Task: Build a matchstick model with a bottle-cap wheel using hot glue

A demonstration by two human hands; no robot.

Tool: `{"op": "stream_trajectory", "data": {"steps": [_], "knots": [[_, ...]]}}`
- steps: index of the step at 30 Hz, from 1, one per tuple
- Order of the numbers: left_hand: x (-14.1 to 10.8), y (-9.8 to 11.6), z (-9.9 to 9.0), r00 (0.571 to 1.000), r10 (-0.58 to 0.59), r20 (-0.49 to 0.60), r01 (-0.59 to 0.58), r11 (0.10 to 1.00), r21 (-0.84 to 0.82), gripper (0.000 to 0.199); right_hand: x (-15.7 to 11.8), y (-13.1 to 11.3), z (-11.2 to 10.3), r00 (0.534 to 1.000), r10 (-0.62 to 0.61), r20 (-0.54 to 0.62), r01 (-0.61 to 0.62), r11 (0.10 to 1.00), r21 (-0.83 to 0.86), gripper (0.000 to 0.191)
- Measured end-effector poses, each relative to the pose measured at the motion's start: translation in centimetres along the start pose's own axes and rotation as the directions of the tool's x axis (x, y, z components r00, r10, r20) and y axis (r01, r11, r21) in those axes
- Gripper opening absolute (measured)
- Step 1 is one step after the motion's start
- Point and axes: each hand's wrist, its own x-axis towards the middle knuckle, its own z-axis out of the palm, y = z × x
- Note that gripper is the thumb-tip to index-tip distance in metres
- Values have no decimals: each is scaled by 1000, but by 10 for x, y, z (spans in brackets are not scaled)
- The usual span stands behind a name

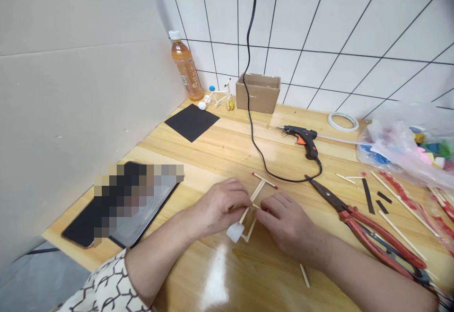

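A small frame of matchsticks [257, 191] stands between my hands, with a red-tipped match across its far end and a white piece [234, 231] at its near end. My left hand [227, 204] pinches the frame from the left, its fingertips partly hiding the joint. From the other side, my right hand [283, 222] has its thumb and forefinger closed at the same joint, on a short pale stick end. A loose matchstick [304, 275] lies on the table below my right hand.
Pliers [354, 222] and a glue gun [301, 137] with a black cord lie to the right. Behind are a cardboard box [258, 95], a bottle [186, 68], a small stick model [220, 97] and black card [192, 122]. A phone [85, 222] lies left; plastic bags [397, 137] lie far right.
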Motion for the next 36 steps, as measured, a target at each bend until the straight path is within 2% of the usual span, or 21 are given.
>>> {"op": "stream_trajectory", "data": {"steps": [17,36], "knots": [[-2,-4,-2,999,34,17,-34,999,-19,15,4,0,-2,996,-82,21,84,992,-94,26],[-2,-6,-2,999,27,44,-26,999,-21,17,4,0,-1,996,-85,40,89,990,-109,27]]}}
